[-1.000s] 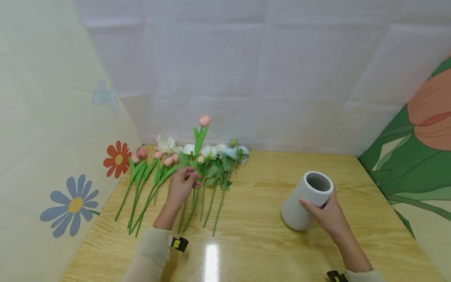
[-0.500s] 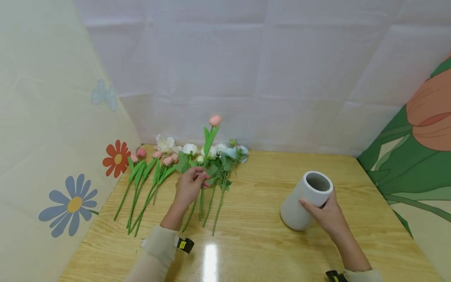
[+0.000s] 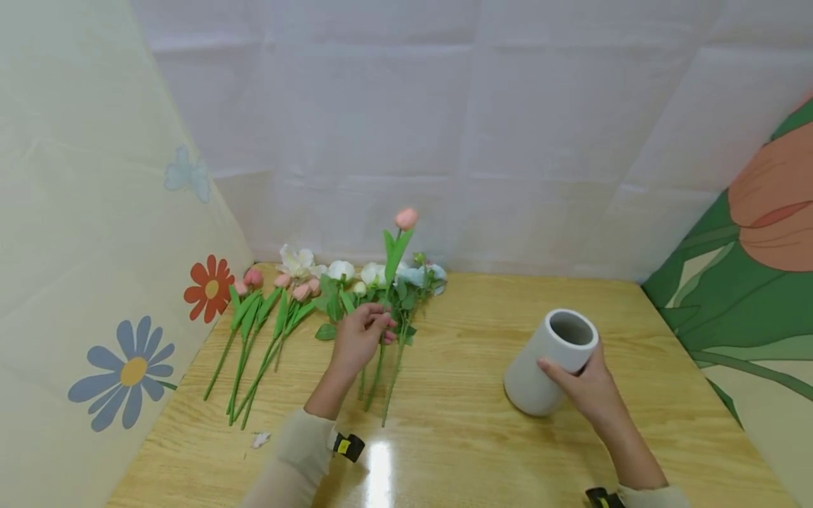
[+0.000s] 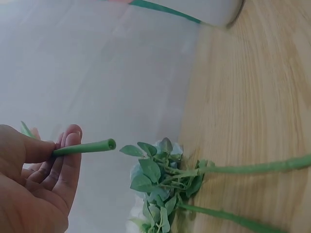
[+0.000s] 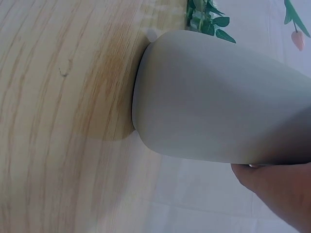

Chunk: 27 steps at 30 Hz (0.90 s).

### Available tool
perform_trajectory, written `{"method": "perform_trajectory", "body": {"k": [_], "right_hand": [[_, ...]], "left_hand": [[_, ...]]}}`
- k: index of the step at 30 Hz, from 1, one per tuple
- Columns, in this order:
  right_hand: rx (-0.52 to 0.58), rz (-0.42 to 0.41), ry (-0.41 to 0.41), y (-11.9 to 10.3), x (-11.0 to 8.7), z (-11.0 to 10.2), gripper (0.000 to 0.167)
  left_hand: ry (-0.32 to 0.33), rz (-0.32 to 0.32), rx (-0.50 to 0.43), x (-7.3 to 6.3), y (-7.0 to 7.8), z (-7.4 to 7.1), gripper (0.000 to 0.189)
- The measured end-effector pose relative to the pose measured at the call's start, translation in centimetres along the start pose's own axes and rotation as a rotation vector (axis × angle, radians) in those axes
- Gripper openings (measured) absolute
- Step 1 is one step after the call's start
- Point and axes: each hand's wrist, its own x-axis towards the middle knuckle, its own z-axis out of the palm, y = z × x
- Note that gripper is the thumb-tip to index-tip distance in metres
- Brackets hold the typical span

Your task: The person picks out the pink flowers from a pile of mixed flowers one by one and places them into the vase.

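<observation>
My left hand (image 3: 358,339) pinches the stem of a pink tulip (image 3: 406,219) between thumb and fingers, its bloom pointing up. In the left wrist view the cut end of that green stem (image 4: 92,147) sticks out past the fingertips. A white vase (image 3: 536,374) stands on the right side with its mouth facing up. My right hand (image 3: 587,388) grips it near the rim, thumb on the near side and the other fingers mostly hidden behind. In the right wrist view the base of the vase (image 5: 194,97) is right at the tabletop.
Several more pink tulips (image 3: 301,291) lie at the table's left. Beside them are white flowers (image 3: 341,269) and blue flowers (image 3: 437,274) with leafy stems. A small white scrap (image 3: 260,439) lies near the front. A pale cloth backdrop (image 3: 508,141) rises behind the wooden table (image 3: 470,423).
My left hand has moved right with the tulip, passing in front of the white flowers toward the blue ones. The right hand and the vase have stayed put.
</observation>
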Motion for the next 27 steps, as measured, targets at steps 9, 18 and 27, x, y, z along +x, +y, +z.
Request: {"method": "perform_trajectory", "body": {"k": [9, 18, 27], "right_hand": [[-0.009, -0.008, -0.002, -0.2, -0.1, 0.0, 0.092], [-0.012, -0.001, 0.008, -0.2, -0.1, 0.0, 0.092], [0.004, 0.012, 0.005, -0.1, -0.1, 0.1, 0.091]], "left_hand": [[-0.017, 0.025, -0.060, 0.2, 0.8, 1.3, 0.023], [-0.047, 0.032, -0.123, 0.2, 1.8, 2.4, 0.025], [-0.043, 0.081, -0.130, 0.4, 2.7, 4.0, 0.018]]}}
